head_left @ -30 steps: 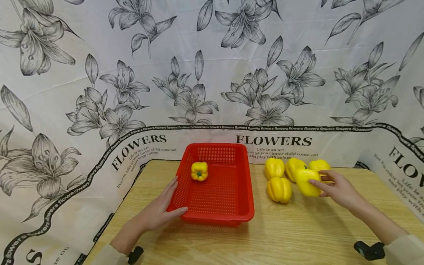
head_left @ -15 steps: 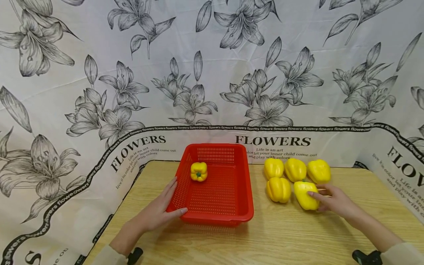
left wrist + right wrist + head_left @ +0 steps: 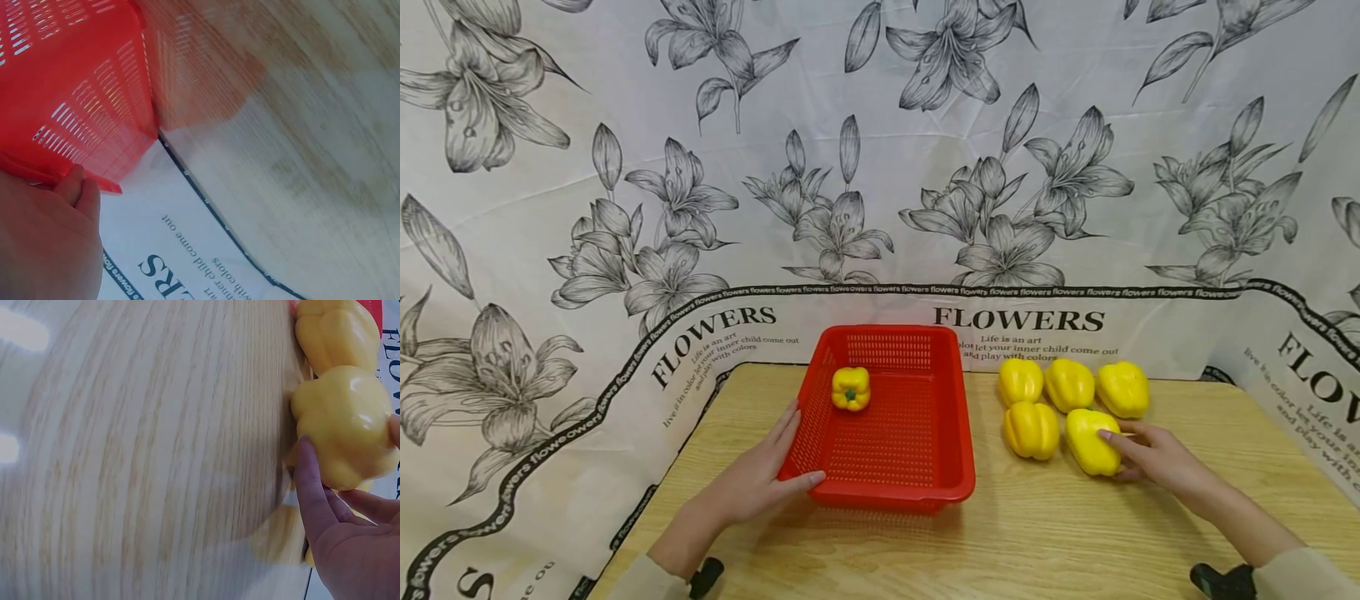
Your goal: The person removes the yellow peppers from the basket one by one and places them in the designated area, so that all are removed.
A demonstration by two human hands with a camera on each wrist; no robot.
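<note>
A red plastic basket (image 3: pixel 883 433) with perforated sides stands on the table, and a yellow bell pepper (image 3: pixel 851 389) lies in its left part, green stem end facing me. My left hand (image 3: pixel 752 479) holds the basket's near left corner, thumb over the front rim and fingers along the left side. In the left wrist view, fingertips (image 3: pixel 74 181) lie at the rim. To the right of the basket, my right hand (image 3: pixel 1161 458) grips another bell pepper (image 3: pixel 1092 442) between thumb and fingers. The right wrist view shows fingers around the rounded, lobed end of this bell pepper (image 3: pixel 344 422).
Several more yellow bell peppers sit grouped behind and left of the held one, including a front one (image 3: pixel 1032 430) and a far right one (image 3: pixel 1123 389). A flower-printed cloth (image 3: pixel 865 208) hangs behind the wooden table (image 3: pixel 1015 533).
My right hand has brought the held bell pepper toward me and down, away from the back row, and turned it slightly. My left hand and the basket stay in place.
</note>
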